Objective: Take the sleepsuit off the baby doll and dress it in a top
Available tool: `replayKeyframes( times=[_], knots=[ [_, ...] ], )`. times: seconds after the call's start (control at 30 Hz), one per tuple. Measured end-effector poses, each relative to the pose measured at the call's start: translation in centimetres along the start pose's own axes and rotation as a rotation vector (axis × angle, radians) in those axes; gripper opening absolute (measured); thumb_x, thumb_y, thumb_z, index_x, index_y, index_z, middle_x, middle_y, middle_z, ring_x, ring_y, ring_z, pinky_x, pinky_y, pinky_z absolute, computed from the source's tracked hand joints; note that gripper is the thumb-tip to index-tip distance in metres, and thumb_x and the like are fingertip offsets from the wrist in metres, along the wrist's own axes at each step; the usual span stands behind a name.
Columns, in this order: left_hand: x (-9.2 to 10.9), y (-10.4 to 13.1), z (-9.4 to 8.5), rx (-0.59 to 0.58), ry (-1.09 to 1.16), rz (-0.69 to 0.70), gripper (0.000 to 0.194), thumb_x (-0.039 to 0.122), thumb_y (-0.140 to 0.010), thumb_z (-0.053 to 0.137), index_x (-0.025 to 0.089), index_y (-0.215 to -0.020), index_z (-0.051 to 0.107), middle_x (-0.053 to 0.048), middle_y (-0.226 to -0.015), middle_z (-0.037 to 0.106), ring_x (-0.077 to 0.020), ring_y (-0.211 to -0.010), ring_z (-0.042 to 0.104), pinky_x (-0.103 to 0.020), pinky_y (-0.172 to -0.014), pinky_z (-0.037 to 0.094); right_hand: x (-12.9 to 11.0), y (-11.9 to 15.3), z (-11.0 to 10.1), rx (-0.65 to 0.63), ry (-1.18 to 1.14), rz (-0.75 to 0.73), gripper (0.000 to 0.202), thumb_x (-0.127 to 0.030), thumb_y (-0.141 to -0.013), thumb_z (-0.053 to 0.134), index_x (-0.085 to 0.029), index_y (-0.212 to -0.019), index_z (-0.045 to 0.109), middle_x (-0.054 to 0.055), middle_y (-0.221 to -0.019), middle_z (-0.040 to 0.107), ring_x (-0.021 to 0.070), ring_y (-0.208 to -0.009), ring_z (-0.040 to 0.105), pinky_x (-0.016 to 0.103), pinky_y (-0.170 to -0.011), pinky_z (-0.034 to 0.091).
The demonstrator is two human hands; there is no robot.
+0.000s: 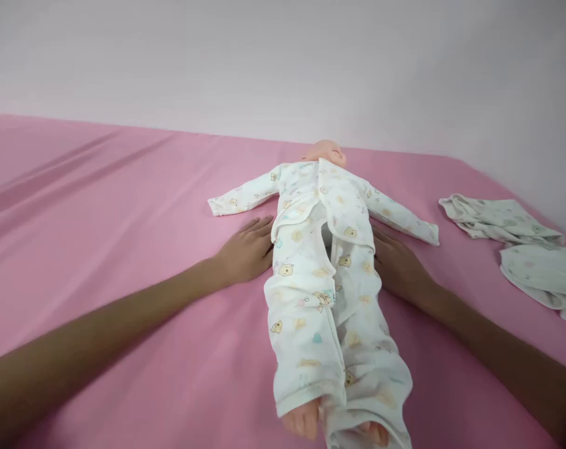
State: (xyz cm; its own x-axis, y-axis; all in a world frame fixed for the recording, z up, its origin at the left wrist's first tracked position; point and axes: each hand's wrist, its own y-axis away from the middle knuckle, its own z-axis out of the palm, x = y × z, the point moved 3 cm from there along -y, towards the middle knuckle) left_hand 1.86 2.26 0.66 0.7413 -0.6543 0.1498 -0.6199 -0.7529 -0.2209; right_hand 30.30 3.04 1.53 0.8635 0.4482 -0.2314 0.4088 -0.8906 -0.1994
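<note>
A baby doll (325, 149) lies on its back, head away from me and feet toward me. It wears a white long-sleeved top (343, 193) and white open-crotch pants (306, 337), both printed with small bears. Flat on the sheet at the left side of the doll's waist rests my left hand (249, 251), open, its fingertips against or just under the clothing. My right hand (399, 262) lies at the other side of the waist, also open, with some fingers partly hidden by the doll. Neither hand holds anything.
A pink sheet (100, 249) with creases at the left covers the surface. To the right lie two pieces of white printed baby clothing, one folded farther back (502, 218) and one crumpled nearer (545, 271). A pale wall (264, 68) stands behind.
</note>
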Motion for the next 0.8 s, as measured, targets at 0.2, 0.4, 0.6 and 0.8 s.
replayKeyframes(
  times=[0.2, 0.4, 0.6, 0.8],
  knots=[
    [-0.04, 0.05, 0.1, -0.015, -0.004, -0.02, 0.038, 0.031, -0.104, 0.035, 0.023, -0.13, 0.062, -0.007, -0.14, 0.061, -0.0297, -0.137, 0.046, -0.053, -0.117, 0.032, 0.21, 0.01, 0.1, 0.005, 0.001, -0.004, 0.051, -0.033, -0.101, 0.036, -0.034, -0.151, 0.043, 0.005, -0.156, 0.047, 0.0356, -0.144, 0.043, 0.063, -0.106, 0.048],
    [0.11, 0.12, 0.15, 0.023, 0.022, -0.021, 0.038, 0.03, -0.104, 0.037, 0.024, -0.129, 0.064, -0.007, -0.141, 0.06, -0.0294, -0.138, 0.046, -0.052, -0.118, 0.032, 0.26, 0.08, 0.1, 0.005, 0.005, -0.01, 0.051, -0.034, -0.102, 0.035, -0.026, -0.151, 0.044, 0.009, -0.156, 0.047, 0.0339, -0.144, 0.043, 0.06, -0.111, 0.045],
    [0.14, 0.05, 0.07, 0.029, 0.035, -0.001, 0.038, 0.031, -0.104, 0.037, 0.025, -0.127, 0.066, -0.006, -0.138, 0.063, -0.0295, -0.134, 0.05, -0.052, -0.117, 0.034, 0.38, 0.14, 0.21, 0.009, 0.008, -0.002, 0.051, -0.031, -0.101, 0.035, -0.022, -0.151, 0.046, 0.011, -0.157, 0.046, 0.0327, -0.145, 0.042, 0.058, -0.112, 0.044],
    [0.1, -0.05, -0.06, 0.008, 0.036, 0.004, 0.038, 0.031, -0.104, 0.038, 0.026, -0.131, 0.064, -0.005, -0.145, 0.057, -0.0294, -0.141, 0.043, -0.052, -0.119, 0.032, 0.53, 0.04, 0.38, 0.037, 0.015, -0.028, 0.05, -0.031, -0.102, 0.033, -0.019, -0.148, 0.048, 0.014, -0.153, 0.05, 0.0326, -0.142, 0.046, 0.057, -0.112, 0.044]
  ],
)
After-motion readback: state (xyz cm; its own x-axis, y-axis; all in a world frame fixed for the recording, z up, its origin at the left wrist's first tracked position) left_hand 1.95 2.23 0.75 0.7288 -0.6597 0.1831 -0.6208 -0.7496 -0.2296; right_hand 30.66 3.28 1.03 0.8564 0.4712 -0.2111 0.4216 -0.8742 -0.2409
